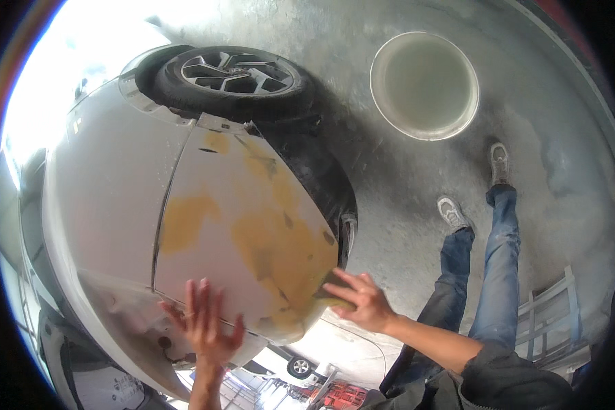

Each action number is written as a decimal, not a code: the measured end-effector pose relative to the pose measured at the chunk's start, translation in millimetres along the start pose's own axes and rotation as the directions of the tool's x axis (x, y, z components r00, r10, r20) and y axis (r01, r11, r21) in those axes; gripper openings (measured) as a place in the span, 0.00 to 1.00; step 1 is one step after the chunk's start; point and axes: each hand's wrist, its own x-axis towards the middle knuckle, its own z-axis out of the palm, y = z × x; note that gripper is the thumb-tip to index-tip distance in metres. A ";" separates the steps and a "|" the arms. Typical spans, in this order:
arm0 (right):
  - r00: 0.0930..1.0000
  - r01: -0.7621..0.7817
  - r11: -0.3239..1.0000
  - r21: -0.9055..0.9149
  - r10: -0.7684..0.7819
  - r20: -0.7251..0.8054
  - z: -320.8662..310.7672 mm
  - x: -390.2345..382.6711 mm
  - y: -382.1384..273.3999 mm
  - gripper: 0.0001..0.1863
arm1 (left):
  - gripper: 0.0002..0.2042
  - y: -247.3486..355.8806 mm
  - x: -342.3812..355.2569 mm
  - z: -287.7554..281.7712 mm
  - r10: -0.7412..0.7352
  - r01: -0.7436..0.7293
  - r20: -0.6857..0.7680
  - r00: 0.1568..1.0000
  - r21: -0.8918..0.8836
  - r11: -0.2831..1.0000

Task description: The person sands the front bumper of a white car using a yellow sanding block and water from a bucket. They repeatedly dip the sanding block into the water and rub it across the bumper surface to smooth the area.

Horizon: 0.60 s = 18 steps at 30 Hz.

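**A:** ok so head view, what's up with the hands?

**B:** Left hand (208, 331) has its fingers spread, palm down over the lower edge of the grey car panel (224, 246). Probably there to steady things, tbh can't tell how hard it presses, if at all. Right hand (367, 303) is pinching what looks like a thin yellowish pad (333, 301) at the panel's edge, two fingers stretched out, maybe to follow the curve.

**A:** and the panel itself?

**B:** Just beyond the left hand, left of the right one, yellow patches (280, 239) all over. Wheel (239, 75) is further past it. The bucket (384, 85) of cloudy liquid sits well beyond the right hand, likely parked clear of the shoes (452, 213).
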 end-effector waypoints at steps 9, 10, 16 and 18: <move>0.967 -0.255 0.967 0.018 0.256 -0.007 -154.9 42.6 41.6 0.27 | 0.44 58.0 172.9 127.3 0.147 -0.096 0.381 0.913 -0.148 0.984; 0.972 -0.235 0.970 -0.054 0.236 0.011 -169.9 51.2 51.7 0.27 | 0.45 57.5 182.6 133.2 0.176 -0.115 0.393 0.903 -0.174 0.978; 0.974 -0.226 0.881 -0.416 0.203 -0.099 -266.5 161.8 145.4 0.28 | 0.42 52.3 108.3 83.6 0.173 -0.144 0.435 0.884 -0.100 0.985; 0.977 -0.214 0.805 -0.553 0.186 -0.108 -296.3 211.4 186.4 0.30 | 0.40 51.9 88.2 72.9 0.194 -0.168 0.436 0.879 -0.098 0.981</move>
